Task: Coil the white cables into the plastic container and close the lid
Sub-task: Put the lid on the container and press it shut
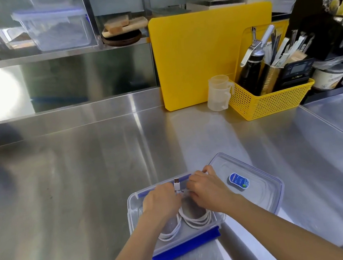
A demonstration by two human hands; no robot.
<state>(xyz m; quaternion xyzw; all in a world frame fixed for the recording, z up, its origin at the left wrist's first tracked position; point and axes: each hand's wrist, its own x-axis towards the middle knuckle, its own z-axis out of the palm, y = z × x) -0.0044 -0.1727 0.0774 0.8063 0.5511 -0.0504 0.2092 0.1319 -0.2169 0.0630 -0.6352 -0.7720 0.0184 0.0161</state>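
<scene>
Two bare hands work inside a clear rectangular plastic container (175,222) with blue latch flaps, which stands near the front edge of a brushed stainless-steel counter (87,178). The left hand (162,201) and the right hand (204,187) are both lowered over the far half of the container, fingers curled around the coiled white cables (196,221); whether each hand pinches a strand or merely presses on it cannot be told, since the fingertips are hidden. Two loops of cable lie side by side on the container floor, and a white USB plug (176,183) stands upright between the hands at the container's far wall. The transparent lid with a blue oval sticker (252,185) lies flat on the counter, touching the container's right side. Toward the counter's back right corner stand a yellow cutting board (197,55), a yellow perforated basket (267,102) and stacked translucent measuring cups (218,94), well apart from the work. The step in hand appears to be tucking the last cable end; it is done well by folding the plug down below the rim and keeping every loop inside the walls, so that the lid can seat evenly before the latches are pressed.
</scene>
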